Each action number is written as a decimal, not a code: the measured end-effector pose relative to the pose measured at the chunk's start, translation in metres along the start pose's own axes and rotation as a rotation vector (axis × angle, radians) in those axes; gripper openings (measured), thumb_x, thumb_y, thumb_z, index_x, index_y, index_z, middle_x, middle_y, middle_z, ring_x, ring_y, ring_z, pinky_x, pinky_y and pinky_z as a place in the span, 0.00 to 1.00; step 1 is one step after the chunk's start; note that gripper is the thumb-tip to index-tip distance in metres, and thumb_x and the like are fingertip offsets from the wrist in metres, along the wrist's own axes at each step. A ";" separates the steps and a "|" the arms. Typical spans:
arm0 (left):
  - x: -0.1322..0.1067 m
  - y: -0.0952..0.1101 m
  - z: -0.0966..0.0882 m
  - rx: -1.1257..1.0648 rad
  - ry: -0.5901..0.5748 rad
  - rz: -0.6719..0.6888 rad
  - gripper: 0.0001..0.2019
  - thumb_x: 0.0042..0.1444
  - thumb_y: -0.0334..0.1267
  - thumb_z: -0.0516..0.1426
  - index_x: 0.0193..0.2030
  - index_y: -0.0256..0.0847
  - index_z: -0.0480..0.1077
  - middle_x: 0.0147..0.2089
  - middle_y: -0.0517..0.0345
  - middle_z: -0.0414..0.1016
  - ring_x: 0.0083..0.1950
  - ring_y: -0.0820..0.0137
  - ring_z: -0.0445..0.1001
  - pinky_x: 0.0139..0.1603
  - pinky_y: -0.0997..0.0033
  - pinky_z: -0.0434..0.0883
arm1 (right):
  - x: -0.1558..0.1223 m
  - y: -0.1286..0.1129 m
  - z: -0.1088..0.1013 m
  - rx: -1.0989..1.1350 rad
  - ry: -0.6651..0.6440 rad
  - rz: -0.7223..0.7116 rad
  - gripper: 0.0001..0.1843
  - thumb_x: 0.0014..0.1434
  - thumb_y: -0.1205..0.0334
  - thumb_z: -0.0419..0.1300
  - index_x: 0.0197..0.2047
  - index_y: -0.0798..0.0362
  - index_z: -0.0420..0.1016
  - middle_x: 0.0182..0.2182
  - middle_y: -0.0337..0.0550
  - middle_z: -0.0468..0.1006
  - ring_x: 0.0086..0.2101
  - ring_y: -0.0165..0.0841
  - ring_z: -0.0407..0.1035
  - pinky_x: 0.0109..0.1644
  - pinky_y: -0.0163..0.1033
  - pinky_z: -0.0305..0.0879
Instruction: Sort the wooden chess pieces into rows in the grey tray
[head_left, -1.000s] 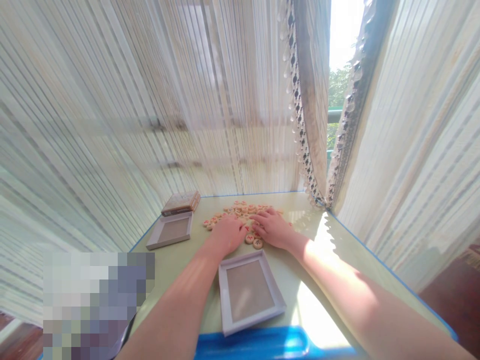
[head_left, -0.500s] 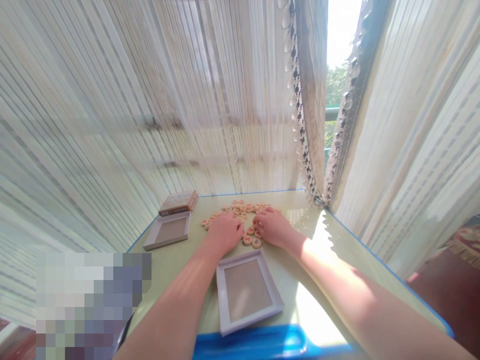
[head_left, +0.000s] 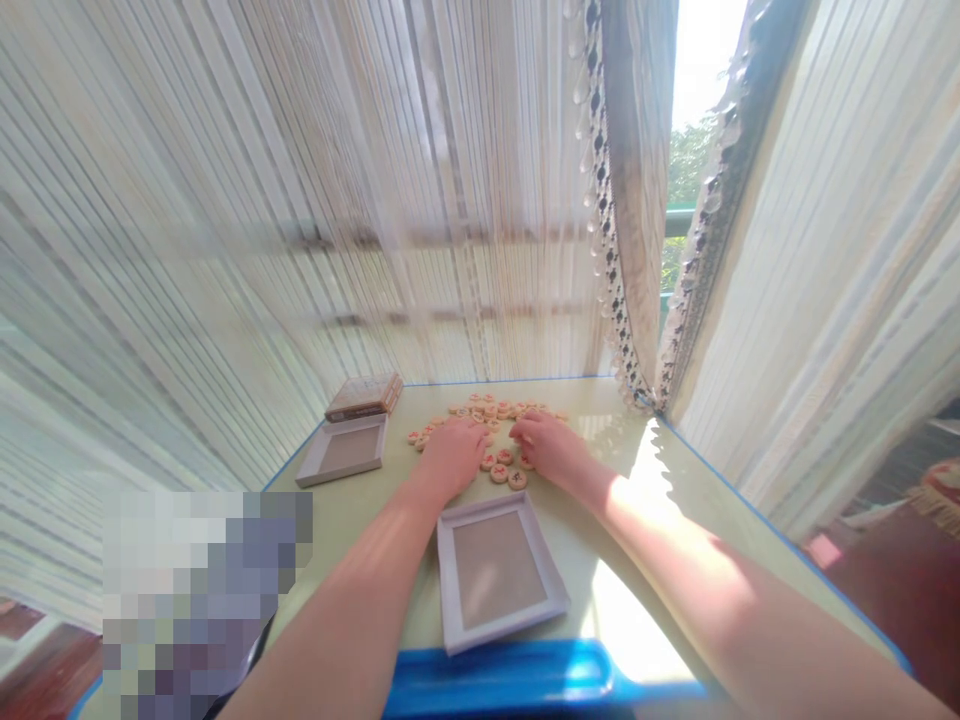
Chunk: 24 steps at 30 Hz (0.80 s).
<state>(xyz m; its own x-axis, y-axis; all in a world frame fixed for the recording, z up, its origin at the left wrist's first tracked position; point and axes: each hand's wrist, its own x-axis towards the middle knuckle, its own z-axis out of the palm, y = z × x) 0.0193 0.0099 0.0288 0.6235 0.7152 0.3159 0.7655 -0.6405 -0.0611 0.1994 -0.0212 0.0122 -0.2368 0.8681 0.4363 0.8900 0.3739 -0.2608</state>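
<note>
Round wooden Chinese chess pieces (head_left: 499,474) with red or dark characters lie in a loose pile on the pale table (head_left: 405,540). My left hand (head_left: 455,452) rests over the left side of the pile, its fingers stretched forward onto the pieces. Opposite it, my right hand (head_left: 549,448) lies at the pile's right side, fingers loosely bent, apart and pointing inward. Some pieces are hidden beneath both hands. Between my forearms sits a shallow, open box tray (head_left: 448,590) with a grey-brown bottom, just nearer than the pieces.
At the far left a second shallow box tray (head_left: 305,476) stands in front of a flat stacked box (head_left: 367,395). A blue plastic part (head_left: 495,680) runs along the near table edge. String curtains (head_left: 480,200) hang behind the table. A blurred-out patch (head_left: 210,600) covers the lower left.
My left fingers have loosened and reach further forward over the pieces. My right hand has shifted slightly away from the left one. The whole view has moved a little.
</note>
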 end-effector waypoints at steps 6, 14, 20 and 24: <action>0.000 -0.003 0.002 -0.065 0.018 0.060 0.15 0.60 0.35 0.45 0.38 0.40 0.73 0.42 0.53 0.73 0.46 0.66 0.67 0.51 0.67 0.62 | 0.001 0.002 0.000 0.075 -0.063 0.058 0.15 0.51 0.75 0.51 0.32 0.54 0.77 0.35 0.43 0.77 0.38 0.31 0.68 0.44 0.32 0.60; 0.000 -0.003 0.002 -0.157 -0.046 0.060 0.15 0.60 0.38 0.45 0.37 0.42 0.73 0.39 0.56 0.74 0.43 0.68 0.68 0.47 0.69 0.62 | -0.004 -0.010 -0.008 0.129 -0.011 0.041 0.10 0.53 0.67 0.54 0.34 0.52 0.77 0.33 0.42 0.77 0.38 0.31 0.68 0.43 0.35 0.60; 0.000 -0.007 0.009 -0.145 -0.058 0.036 0.15 0.61 0.40 0.45 0.42 0.47 0.72 0.46 0.57 0.72 0.48 0.68 0.66 0.51 0.68 0.60 | -0.012 -0.022 -0.018 0.303 -0.265 -0.094 0.09 0.48 0.55 0.62 0.30 0.50 0.77 0.27 0.36 0.77 0.29 0.28 0.68 0.34 0.32 0.60; -0.001 -0.006 0.008 -0.091 -0.064 0.044 0.15 0.60 0.40 0.45 0.37 0.44 0.73 0.46 0.56 0.71 0.48 0.67 0.65 0.52 0.65 0.60 | -0.018 -0.027 -0.019 0.248 -0.323 -0.126 0.05 0.48 0.60 0.61 0.28 0.50 0.77 0.27 0.37 0.77 0.28 0.28 0.68 0.32 0.32 0.59</action>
<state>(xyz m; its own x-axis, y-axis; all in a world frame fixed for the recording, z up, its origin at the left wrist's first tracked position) 0.0149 0.0154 0.0211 0.6670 0.7005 0.2537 0.7216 -0.6922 0.0141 0.1868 -0.0536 0.0280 -0.4828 0.8536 0.1958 0.7349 0.5164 -0.4395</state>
